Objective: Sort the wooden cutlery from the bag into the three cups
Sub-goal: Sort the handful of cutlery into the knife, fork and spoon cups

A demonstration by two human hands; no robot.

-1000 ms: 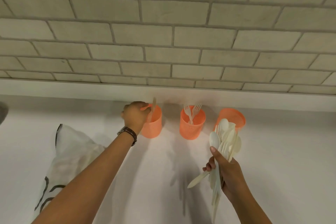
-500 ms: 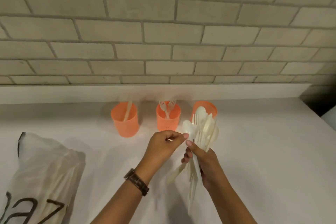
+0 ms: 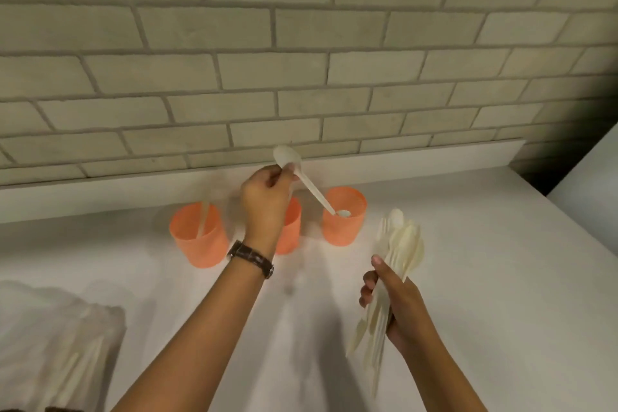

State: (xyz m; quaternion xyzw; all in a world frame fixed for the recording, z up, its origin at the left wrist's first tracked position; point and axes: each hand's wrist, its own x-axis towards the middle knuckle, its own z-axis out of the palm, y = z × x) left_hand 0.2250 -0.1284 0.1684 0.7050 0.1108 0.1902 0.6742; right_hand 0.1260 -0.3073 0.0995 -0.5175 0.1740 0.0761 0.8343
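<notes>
Three orange cups stand in a row near the wall. The left cup has one pale utensil leaning in it. My left hand covers most of the middle cup and pinches a pale spoon near its bowl. The spoon's handle slants down, its tip inside the right cup. To the right of the cups, my right hand grips a bundle of cutlery, bowls and tines pointing up. The bag lies at the lower left with more cutlery showing through it.
The white counter ends in a low white ledge under a grey brick wall. At the right the counter's edge drops off into a dark gap.
My left hand has drawn one spoon out of the bundle and carried it up and back over the cups, its handle now dipping into the right cup. The right hand has lowered slightly.
</notes>
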